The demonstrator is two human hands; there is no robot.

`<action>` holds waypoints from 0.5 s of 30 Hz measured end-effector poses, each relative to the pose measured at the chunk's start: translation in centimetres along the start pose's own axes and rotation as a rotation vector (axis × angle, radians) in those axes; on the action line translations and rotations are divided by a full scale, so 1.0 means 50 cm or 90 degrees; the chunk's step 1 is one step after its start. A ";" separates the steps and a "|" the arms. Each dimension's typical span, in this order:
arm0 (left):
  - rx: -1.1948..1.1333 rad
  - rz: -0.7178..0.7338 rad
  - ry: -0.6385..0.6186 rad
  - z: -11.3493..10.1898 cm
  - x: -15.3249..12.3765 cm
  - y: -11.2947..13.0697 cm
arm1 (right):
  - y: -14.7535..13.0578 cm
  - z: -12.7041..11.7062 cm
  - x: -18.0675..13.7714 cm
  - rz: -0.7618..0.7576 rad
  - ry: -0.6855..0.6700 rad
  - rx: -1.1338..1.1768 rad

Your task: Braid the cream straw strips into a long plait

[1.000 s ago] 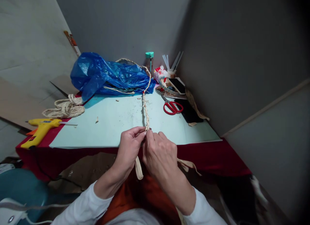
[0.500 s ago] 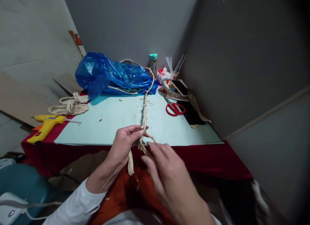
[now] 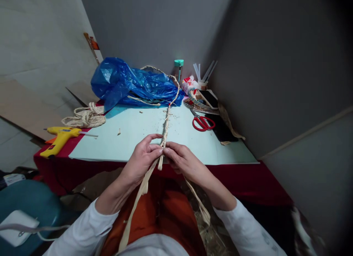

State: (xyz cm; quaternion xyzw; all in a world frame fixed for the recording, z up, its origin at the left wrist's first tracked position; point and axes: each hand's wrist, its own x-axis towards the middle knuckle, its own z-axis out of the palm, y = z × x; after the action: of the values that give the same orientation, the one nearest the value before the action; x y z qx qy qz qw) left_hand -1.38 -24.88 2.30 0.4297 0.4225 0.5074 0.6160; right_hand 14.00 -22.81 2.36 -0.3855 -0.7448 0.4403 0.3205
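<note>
A braid of pale dried plant fibre [image 3: 166, 124] runs from the blue bag down to the table's front edge. My left hand [image 3: 143, 155] pinches its lower end between thumb and fingers. Close against it, my right hand [image 3: 182, 157] is closed on the strands at the same spot; its fingertips are partly hidden. One long loose strand [image 3: 140, 193] hangs below my left hand toward my lap. Another strand [image 3: 199, 204] trails beneath my right hand, and a short end sticks out between the hands.
A blue plastic bag [image 3: 138, 83] lies at the back. Red-handled scissors [image 3: 203, 123], a dark phone-like slab [image 3: 224, 130] and a white-framed phone [image 3: 209, 99] are at right. A yellow glue gun [image 3: 59, 140] and coiled braided cord [image 3: 85, 116] sit at left.
My right hand has moved up and left to meet my left hand at the braid's end. The loose strands now hang apart to either side. The view has shifted slightly.
</note>
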 end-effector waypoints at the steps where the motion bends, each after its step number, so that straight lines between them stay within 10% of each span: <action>1: 0.023 0.003 -0.003 -0.002 -0.002 0.002 | 0.002 0.003 0.001 0.007 -0.001 0.014; 15: 0.470 0.095 0.075 -0.003 -0.020 0.014 | 0.000 0.037 -0.001 0.055 0.155 0.060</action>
State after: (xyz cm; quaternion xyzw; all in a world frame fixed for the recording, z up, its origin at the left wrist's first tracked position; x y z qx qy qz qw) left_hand -1.81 -25.80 3.02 0.6226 0.5789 0.3882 0.3558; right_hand 12.50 -23.61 1.59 -0.4525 -0.6616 0.4381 0.4069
